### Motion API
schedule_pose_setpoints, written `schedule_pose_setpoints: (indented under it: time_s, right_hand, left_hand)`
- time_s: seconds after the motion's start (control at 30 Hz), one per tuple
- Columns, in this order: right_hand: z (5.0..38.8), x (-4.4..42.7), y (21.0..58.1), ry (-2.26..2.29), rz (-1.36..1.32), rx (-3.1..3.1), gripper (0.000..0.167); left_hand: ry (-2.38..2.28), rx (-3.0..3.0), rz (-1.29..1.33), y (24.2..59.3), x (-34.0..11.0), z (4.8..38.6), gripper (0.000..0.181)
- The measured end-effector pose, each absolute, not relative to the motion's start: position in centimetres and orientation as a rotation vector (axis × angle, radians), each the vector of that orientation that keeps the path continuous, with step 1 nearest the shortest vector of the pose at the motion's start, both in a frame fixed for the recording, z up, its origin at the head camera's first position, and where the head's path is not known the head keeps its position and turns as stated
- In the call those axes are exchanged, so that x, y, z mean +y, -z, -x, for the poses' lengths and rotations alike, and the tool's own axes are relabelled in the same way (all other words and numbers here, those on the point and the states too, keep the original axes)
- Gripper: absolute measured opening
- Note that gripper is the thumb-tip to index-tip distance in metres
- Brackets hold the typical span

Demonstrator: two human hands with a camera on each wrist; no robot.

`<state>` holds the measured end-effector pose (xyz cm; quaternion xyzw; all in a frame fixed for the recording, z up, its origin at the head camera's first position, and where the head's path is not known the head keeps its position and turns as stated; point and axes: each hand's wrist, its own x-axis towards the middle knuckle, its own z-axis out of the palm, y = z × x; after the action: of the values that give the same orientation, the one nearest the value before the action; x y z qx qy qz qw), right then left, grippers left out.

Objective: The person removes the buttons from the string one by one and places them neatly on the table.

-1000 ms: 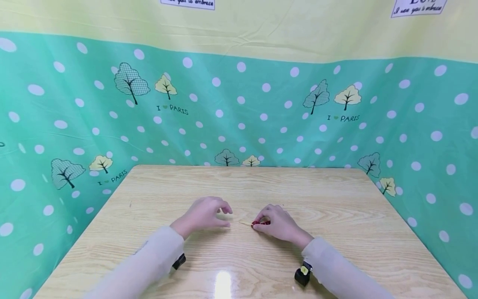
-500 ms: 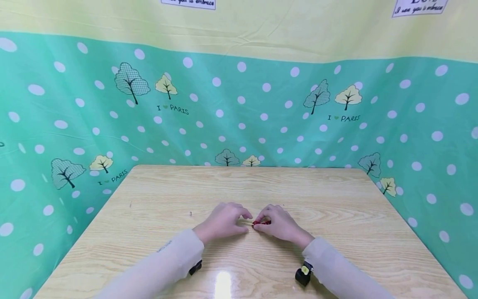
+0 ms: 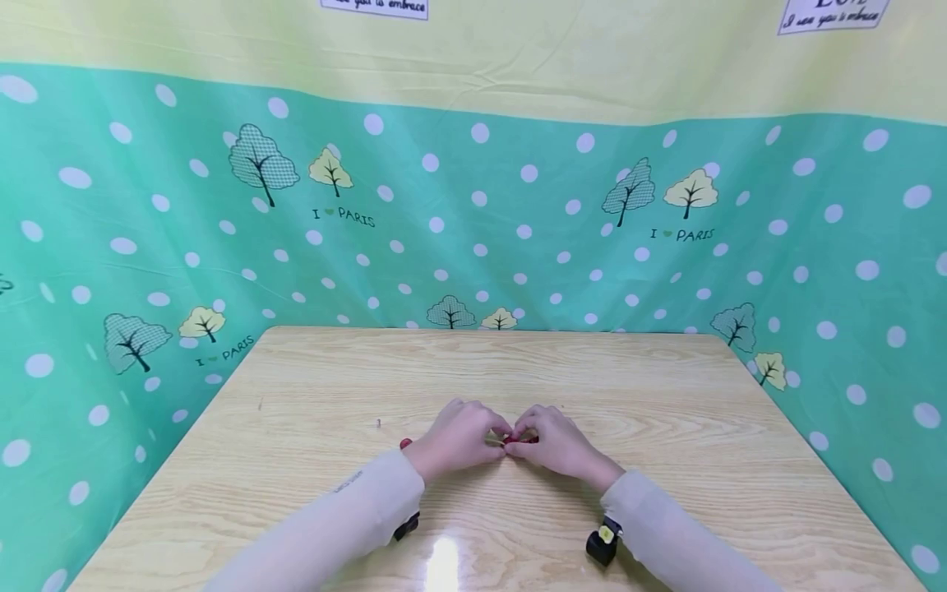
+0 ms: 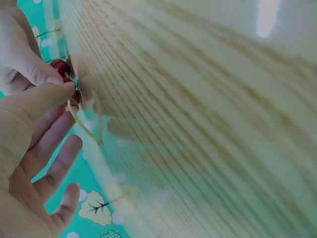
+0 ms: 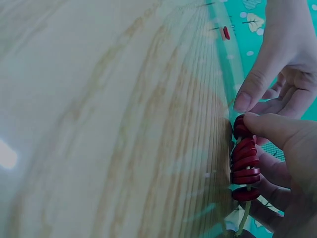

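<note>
Several round red beads are threaded on a thin yellow cord, most clearly seen in the right wrist view. My right hand pinches the strung beads near one end, its thumb over them. From the left, my left hand meets it, thumb and forefinger closed at the end bead; its other fingers are spread. A loop of the cord hangs below the left thumb in the left wrist view. How far the left fingertips wrap the bead is partly hidden. Behind the left wrist, a loose red bead lies on the table.
A light wood-grain table lies under both hands. A tiny object sits on it, left of the left hand. Green dotted cloth hangs behind and at both sides. Dark camera mounts hang under the wrists.
My left hand has moved right until its fingertips meet the beads at my right hand, and its thumb and forefinger have closed. The loose bead has come into view behind it. The right hand stays put.
</note>
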<state>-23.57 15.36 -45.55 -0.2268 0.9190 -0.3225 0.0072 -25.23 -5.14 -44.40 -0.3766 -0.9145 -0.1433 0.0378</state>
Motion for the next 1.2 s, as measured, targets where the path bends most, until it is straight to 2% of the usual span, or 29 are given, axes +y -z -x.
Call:
schedule_pose_setpoints:
  time_s: [1.2]
  right_hand:
    - [23.9, 15.82, 45.69, 1.121, 0.691, 2.8, 0.007]
  left_hand:
    - [0.485, -2.831, 1.093, 44.58, -4.52, 25.53, 0.022]
